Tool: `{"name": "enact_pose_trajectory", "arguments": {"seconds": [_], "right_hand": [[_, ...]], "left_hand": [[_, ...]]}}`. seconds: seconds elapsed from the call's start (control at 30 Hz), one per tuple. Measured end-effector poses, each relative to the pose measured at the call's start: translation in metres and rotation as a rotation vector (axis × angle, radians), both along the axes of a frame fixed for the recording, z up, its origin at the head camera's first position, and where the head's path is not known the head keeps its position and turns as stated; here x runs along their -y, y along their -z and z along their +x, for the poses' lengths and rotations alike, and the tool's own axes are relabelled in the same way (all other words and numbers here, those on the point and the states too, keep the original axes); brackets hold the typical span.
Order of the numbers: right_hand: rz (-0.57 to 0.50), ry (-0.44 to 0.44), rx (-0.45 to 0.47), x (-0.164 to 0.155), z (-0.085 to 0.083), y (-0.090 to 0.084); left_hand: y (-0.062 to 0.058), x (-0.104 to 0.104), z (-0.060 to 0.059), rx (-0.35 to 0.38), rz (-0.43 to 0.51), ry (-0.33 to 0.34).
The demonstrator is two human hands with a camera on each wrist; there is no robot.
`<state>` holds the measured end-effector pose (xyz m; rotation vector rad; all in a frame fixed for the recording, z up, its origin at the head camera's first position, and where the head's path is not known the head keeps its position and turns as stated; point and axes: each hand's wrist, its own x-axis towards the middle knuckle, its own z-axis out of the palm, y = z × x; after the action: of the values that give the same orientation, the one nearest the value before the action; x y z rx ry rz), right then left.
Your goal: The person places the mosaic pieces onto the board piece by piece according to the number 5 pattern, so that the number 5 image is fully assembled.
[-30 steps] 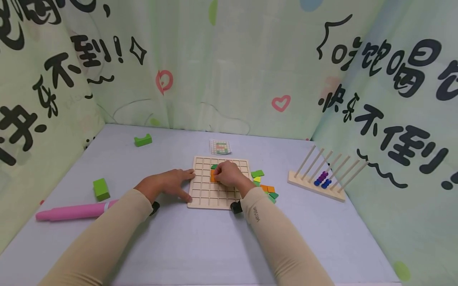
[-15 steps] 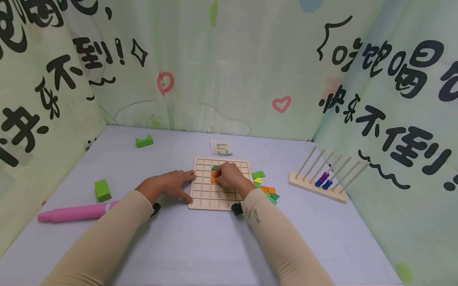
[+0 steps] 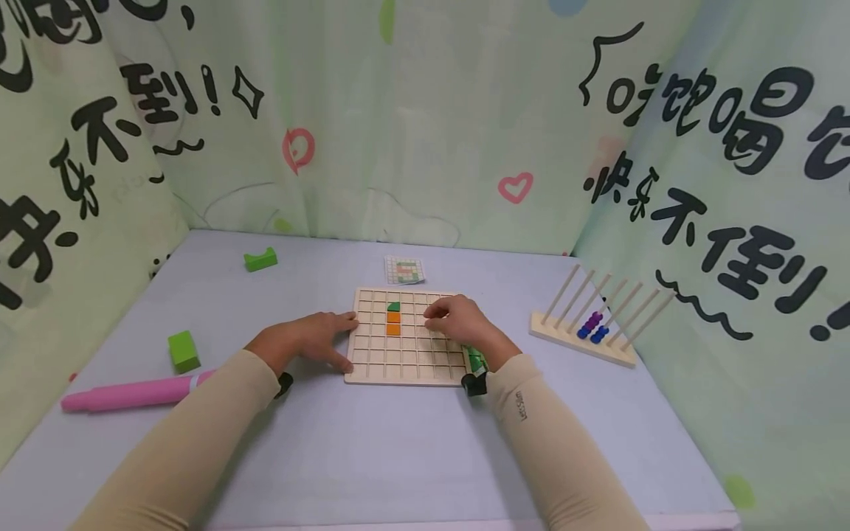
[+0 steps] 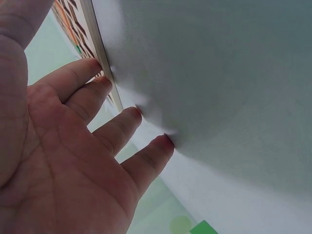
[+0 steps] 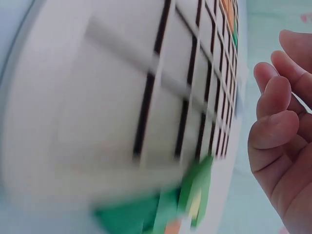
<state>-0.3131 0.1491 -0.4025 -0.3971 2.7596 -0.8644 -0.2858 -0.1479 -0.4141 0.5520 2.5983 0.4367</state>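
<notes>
A wooden grid board (image 3: pixel 405 357) lies on the table in the head view. In one column of it sit a green tile (image 3: pixel 394 307) and two orange tiles (image 3: pixel 393 330) below. My left hand (image 3: pixel 308 339) has its fingers spread at the board's left edge; in the left wrist view two fingertips (image 4: pixel 103 82) meet that edge. Over the board's right part hovers my right hand (image 3: pixel 460 321), fingers bent loosely with nothing visible between them in the right wrist view. Loose green tiles (image 3: pixel 477 360) lie by the board's right edge, partly hidden by the right wrist.
Behind the board lies a pattern card (image 3: pixel 404 271). A wooden peg rack (image 3: pixel 584 340) with purple and blue beads stands to the right. Two green blocks (image 3: pixel 183 351) (image 3: pixel 261 259) and a pink tube (image 3: pixel 133 394) are on the left. Printed curtains (image 3: pixel 412 133) surround the table.
My right hand has left the orange tiles and moved right across the board, uncovering both and now covering most of the loose tiles. The left hand stays at the board's edge.
</notes>
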Motion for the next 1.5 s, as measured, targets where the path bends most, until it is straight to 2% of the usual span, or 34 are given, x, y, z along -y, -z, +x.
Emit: {"name": "enact_pose_trajectory", "arguments": {"seconds": [0.23, 0.57, 1.1, 1.3, 1.5], "right_hand": [[0.000, 0.082, 0.018, -0.042, 0.005, -0.001], [0.106, 0.158, 0.068, -0.083, 0.008, 0.011], [0.224, 0.111, 0.040, -0.093, 0.012, 0.020], [0.228, 0.107, 0.042, -0.093, 0.011, 0.022], [0.187, 0.114, 0.038, -0.093, 0.012, 0.021]], "left_hand": [[0.002, 0.001, -0.001, 0.001, -0.003, 0.002], [0.003, 0.002, -0.004, -0.001, -0.009, 0.009], [0.003, 0.001, -0.001, 0.002, -0.009, 0.014], [0.003, 0.001, -0.001, -0.007, -0.006, 0.024], [0.004, 0.002, -0.002, -0.005, -0.006, 0.011]]}}
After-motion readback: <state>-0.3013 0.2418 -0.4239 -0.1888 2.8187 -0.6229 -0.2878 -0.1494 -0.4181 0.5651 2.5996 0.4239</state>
